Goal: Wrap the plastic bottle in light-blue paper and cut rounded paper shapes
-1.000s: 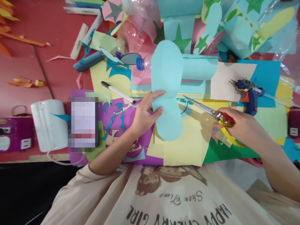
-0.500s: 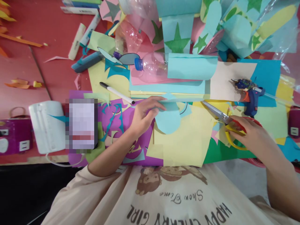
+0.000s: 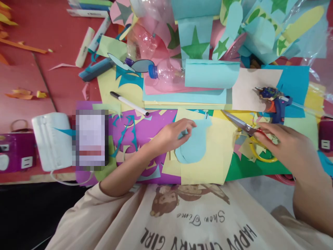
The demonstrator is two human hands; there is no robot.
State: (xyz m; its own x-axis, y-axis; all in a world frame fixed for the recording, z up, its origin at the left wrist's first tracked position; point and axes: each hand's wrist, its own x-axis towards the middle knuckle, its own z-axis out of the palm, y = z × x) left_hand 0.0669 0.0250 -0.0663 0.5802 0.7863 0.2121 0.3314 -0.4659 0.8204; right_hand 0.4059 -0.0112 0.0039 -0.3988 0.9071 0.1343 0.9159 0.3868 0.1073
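Note:
Light blue cut-out paper pieces (image 3: pixel 195 149), one over another with rounded edges, lie on a pale yellow sheet (image 3: pixel 218 163) in front of me. My left hand (image 3: pixel 177 133) is over their upper left part, fingers bent and apart from the thumb, with blue paper visible between them. To the right, my right hand (image 3: pixel 283 140) has its fingers and thumb around the red handle of a pair of scissors (image 3: pixel 244 126). The yellow handle loop stays outside the grip, and the closed blades point up and left. Part of the red handle is hidden under the hand.
A plastic bottle (image 3: pixel 169 72) wrapped in light blue paper lies beyond the sheets. At right rests a blue glue gun (image 3: pixel 278 107). A white marker (image 3: pixel 130 103), a phone (image 3: pixel 91 139) and a white power bank (image 3: pixel 53 142) lie left. Paper scraps surround the hands.
My left hand has moved right and toward me, and the raised blue paper now lies flat, lower on the yellow sheet. My right hand has shifted slightly on the scissors' handles.

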